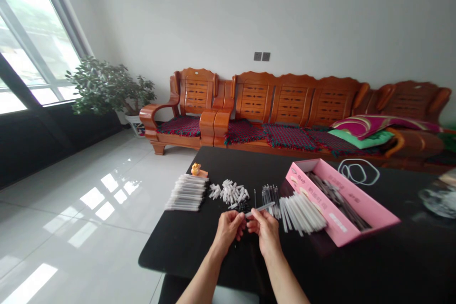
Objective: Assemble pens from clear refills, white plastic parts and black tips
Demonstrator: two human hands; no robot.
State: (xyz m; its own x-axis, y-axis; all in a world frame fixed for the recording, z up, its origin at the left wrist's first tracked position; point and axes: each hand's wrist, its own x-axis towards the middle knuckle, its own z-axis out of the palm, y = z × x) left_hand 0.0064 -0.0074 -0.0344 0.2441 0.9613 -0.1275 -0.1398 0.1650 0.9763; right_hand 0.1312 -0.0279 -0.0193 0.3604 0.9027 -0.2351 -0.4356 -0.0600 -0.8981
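Observation:
In the head view, my right hand (264, 229) pinches a pale pen barrel (266, 206), which slants up to the right. My left hand (230, 227) is closed at the barrel's lower left end; the fingers hide what they hold. Just beyond my hands lie small black pen parts (242, 206) and a heap of short white pieces (233, 192). Dark pen refills (271, 197) lie behind my right hand, beside a row of translucent white tubes (302, 213). To the left, a stack of pens (188, 193) lies side by side.
A pink box (359, 216) holding dark sticks stands on the black table (185, 242) at the right. Behind it lies a white loop of cord (370, 173). A small orange figurine (195, 168) sits near the left edge. A wooden sofa (254, 99) stands beyond.

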